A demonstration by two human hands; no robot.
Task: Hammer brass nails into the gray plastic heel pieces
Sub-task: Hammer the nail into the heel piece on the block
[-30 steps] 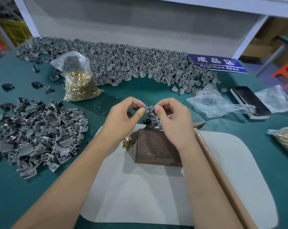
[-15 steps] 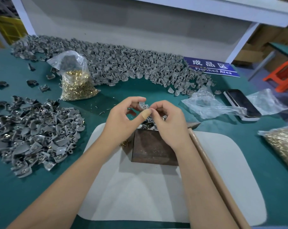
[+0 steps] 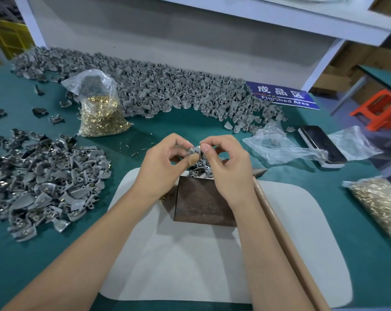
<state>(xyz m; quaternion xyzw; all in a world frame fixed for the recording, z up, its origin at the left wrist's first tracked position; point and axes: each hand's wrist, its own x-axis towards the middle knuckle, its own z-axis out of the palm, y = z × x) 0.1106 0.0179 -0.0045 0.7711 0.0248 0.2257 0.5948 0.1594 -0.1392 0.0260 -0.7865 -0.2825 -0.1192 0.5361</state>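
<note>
Fingertips of the left hand and right hand together pinch one small gray heel piece, held up just beyond the far edge of the dark block. It looks light, stiff and smooth, likely to slip, so gripping its flat sides seems wisest. Heel pieces are too many to count: a heap at left, a long bank along the far worktop. Two bags of brass nails show: one far left, one right.
</note>
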